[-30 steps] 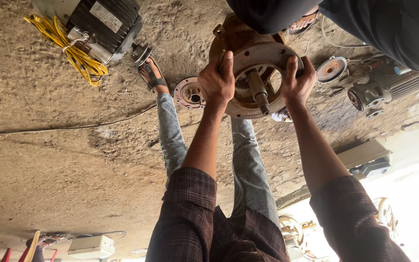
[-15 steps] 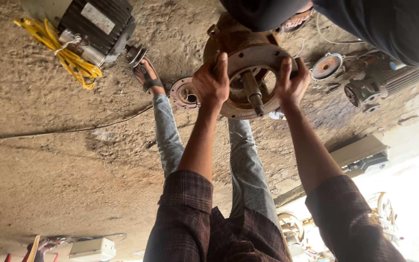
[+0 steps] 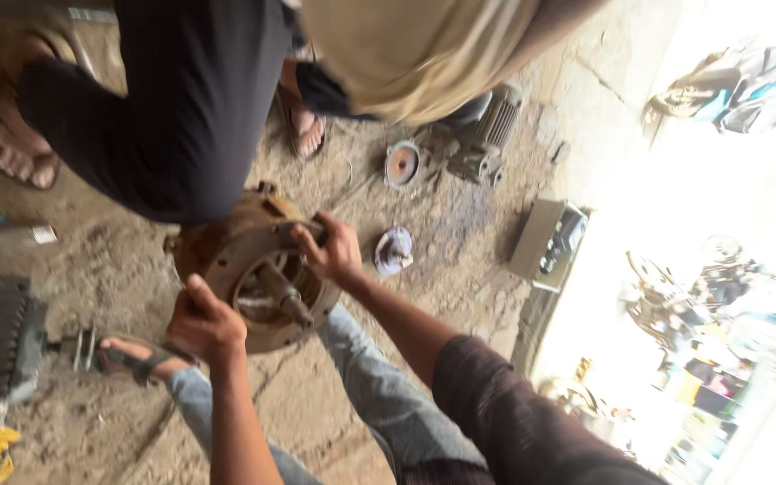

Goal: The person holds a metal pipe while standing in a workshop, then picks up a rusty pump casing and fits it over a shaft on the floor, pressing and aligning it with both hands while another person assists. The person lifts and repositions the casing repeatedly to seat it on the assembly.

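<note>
Hands: rusty round motor housing [image 3: 253, 269] is clasped at its rim by left hand [image 3: 204, 325] and right hand [image 3: 332, 254], each grip clenched. Grey box [image 3: 545, 242] is seen lying on the floor [image 3: 101, 269] to the right.

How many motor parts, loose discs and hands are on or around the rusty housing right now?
Rusty motor housing: 1
Shaft inside it: 1
Hands gripping its rim: 2, left hand, right hand
Loose discs on the floor: 2, rusty disc, pale disc
Total: 6

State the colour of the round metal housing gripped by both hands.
Rusty brown, seen in the head view: the round metal housing.
</note>
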`<state>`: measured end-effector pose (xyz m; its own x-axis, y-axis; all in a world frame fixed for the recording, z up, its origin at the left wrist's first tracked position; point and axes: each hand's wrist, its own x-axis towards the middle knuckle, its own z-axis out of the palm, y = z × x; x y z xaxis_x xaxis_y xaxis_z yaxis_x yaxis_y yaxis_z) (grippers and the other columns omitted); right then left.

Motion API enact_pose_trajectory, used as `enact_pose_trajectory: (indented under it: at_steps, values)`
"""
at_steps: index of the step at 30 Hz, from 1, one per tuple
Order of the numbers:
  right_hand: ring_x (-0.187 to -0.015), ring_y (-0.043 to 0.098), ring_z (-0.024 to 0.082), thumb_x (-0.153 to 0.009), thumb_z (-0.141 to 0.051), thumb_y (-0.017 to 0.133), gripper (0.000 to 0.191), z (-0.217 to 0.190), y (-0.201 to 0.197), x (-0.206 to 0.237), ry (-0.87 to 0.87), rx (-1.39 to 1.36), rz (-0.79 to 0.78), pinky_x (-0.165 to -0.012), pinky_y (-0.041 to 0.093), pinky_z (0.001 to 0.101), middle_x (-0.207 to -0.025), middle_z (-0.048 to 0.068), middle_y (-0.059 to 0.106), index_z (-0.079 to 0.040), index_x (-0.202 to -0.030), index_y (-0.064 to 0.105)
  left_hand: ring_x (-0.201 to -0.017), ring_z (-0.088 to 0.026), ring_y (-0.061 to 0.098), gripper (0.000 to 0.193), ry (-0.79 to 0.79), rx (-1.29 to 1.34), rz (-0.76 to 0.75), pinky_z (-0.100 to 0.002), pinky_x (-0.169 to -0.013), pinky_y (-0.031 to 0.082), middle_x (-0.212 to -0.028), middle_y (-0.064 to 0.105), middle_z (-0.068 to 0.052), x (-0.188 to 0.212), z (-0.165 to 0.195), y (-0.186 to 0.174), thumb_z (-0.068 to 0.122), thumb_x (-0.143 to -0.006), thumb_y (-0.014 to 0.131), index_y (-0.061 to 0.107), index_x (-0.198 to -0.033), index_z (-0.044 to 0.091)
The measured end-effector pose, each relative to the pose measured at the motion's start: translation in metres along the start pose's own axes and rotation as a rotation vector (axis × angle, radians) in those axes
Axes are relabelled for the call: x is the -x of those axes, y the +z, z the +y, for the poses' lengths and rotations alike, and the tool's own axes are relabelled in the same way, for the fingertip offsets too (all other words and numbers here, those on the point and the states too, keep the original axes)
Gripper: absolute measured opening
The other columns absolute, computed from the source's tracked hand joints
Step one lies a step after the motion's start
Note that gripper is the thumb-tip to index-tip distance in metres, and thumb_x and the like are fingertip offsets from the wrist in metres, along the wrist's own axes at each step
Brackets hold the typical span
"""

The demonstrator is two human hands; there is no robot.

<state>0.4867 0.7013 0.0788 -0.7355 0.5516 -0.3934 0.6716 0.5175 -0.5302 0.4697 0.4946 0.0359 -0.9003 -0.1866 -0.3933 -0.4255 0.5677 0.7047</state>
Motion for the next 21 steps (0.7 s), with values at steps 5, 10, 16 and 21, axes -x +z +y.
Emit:
enact_pose_trajectory:
  at_steps: [5, 10, 16, 21]
  values:
    - [-0.063, 0.067, 0.033, -0.094, -0.050, 0.067, 0.047, -0.008, -0.006, 0.001, 0.015, 0.023, 0.011, -0.062, 0.051, 0.0440, -0.070, 0.018, 0.065, -0.003, -0.087, 0.065, -0.059, -0.038, 0.060, 0.060, -0.023, 0.029, -0.013, -0.049, -0.055, 0.041, -0.068, 0.061, -0.023, -0.003, 0.008, -0.003, 0.040, -0.115, 0.057, 0.062, -0.076, -0.005]
    - [-0.062, 0.071, 0.032, -0.092, -0.053, 0.064, 0.049, -0.006, -0.013, 0.002, 0.041, -0.040, -0.013, -0.061, 0.054, 0.0429, -0.069, 0.016, 0.068, -0.004, -0.089, 0.065, -0.061, -0.039, 0.062, 0.055, -0.023, 0.039, -0.039, -0.049, -0.056, 0.044, -0.071, 0.064, -0.023, -0.004, 0.019, -0.004, 0.039, -0.114, 0.056, 0.067, -0.082, -0.005]
    - [-0.061, 0.071, 0.031, -0.092, -0.052, 0.063, 0.048, -0.005, -0.015, 0.003, 0.092, -0.027, -0.004, -0.061, 0.054, 0.0429, -0.068, 0.016, 0.069, -0.004, -0.090, 0.066, -0.061, -0.039, 0.064, 0.057, 0.004, 0.039, -0.053, -0.049, -0.056, 0.045, -0.070, 0.065, -0.023, -0.004, 0.023, -0.004, 0.041, -0.113, 0.056, 0.067, -0.080, -0.005]
    - [-0.059, 0.068, 0.030, -0.092, -0.054, 0.063, 0.051, -0.005, -0.015, 0.002, 0.078, 0.007, -0.001, -0.060, 0.052, 0.0443, -0.065, 0.016, 0.066, -0.004, -0.086, 0.064, -0.060, -0.036, 0.064, 0.059, 0.027, 0.025, -0.042, -0.047, -0.055, 0.046, -0.068, 0.065, -0.021, -0.005, 0.024, -0.005, 0.042, -0.113, 0.055, 0.066, -0.077, -0.004]
